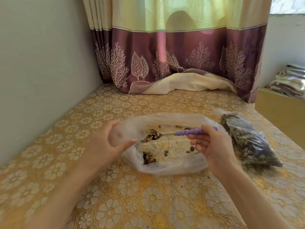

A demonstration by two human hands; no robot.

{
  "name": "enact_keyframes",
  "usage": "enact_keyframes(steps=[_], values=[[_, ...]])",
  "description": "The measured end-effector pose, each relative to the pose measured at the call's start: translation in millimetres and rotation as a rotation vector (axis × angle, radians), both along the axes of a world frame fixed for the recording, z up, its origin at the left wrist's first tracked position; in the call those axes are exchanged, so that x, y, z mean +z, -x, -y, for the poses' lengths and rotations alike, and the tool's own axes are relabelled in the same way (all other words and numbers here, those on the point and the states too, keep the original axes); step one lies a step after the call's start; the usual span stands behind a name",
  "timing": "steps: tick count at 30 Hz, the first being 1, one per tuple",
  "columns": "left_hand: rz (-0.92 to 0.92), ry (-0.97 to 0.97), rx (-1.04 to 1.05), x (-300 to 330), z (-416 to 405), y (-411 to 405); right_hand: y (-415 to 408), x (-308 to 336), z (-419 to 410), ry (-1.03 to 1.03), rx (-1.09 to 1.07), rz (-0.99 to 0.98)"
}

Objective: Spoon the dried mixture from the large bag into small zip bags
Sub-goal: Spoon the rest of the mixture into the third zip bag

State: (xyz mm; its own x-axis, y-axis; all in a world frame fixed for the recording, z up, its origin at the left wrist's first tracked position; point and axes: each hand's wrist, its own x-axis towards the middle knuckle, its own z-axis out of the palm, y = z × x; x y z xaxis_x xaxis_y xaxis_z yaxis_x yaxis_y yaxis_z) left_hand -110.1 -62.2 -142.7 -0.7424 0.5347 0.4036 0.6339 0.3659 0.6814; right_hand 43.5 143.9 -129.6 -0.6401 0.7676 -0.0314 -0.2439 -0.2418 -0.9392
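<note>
On the gold floral tablecloth [125, 195] in front of me lies the large bag [173, 166], a clear, crumpled plastic sack spread nearly flat with its mouth open toward me. Very little is in it: a small dark clump of dried mixture [149, 158] near its lower left fold and a few loose green and brown bits scattered across the middle. My left hand [105, 142] grips the bag's left edge, fingers and thumb curled around a bunched fold of plastic. My right hand [212, 146] holds the spoon [175, 133] by its ribbed purple handle, fingers curled around it; the metal bowl points left, heaped with brown dried pieces, over the bag's inside. Just right of the large bag, near the table's edge, sits a pile of small zip bags [250, 142], filled with dark mixed dried matter and lying on their sides. Behind, a purple and cream curtain [165, 63] drapes onto the table.
</note>
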Motion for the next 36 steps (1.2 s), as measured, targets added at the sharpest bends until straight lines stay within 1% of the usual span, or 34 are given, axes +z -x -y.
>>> enact_keyframes(steps=[3, 5, 8, 12, 15, 17, 19, 22, 27, 31, 34, 36], values=[[-0.024, 0.076, -0.023, -6.4, -0.1, 3.5, -3.8, 6.1, 2.4, -0.027, -0.038, -0.082], [-0.026, 0.075, -0.019, -8.7, 0.1, 5.7, -6.6, 9.5, 5.0, -0.066, -0.073, -0.118], [-0.036, 0.077, -0.024, -9.8, -0.1, 6.2, -9.6, 12.0, 10.8, -0.12, -0.1, -0.142], [-0.061, 0.087, -0.02, -10.6, -1.4, 5.8, -10.2, 13.0, 23.5, -0.181, -0.069, -0.145], [-0.034, 0.054, -0.035, -10.0, -1.9, 4.0, -9.4, 12.7, 33.5, -0.258, 0.001, -0.179], [0.037, -0.003, -0.054, -8.4, -2.9, 2.0, -7.8, 11.9, 38.9, -0.307, 0.078, -0.219], [0.109, -0.075, -0.073, -6.2, -4.1, -1.0, -5.9, 10.3, 41.5, -0.315, 0.164, -0.246], [0.153, -0.146, -0.098, -2.8, -5.1, -5.9, -3.9, 7.7, 41.1, -0.319, 0.271, -0.257], [0.211, -0.235, -0.11, -1.6, -5.5, -9.4, -4.0, 4.7, 35.9, -0.292, 0.309, -0.274], [0.242, -0.287, -0.088, -0.8, -3.6, -7.0, -6.3, 8.9, 31.2, -0.233, 0.302, -0.356], [0.258, -0.369, -0.09, 1.2, -1.6, -5.5, -8.5, 13.0, 26.9, -0.085, 0.198, -0.422], [0.228, -0.432, -0.082, 3.2, 0.5, -5.5, -7.9, 11.7, 23.5, 0.017, 0.08, -0.402]])
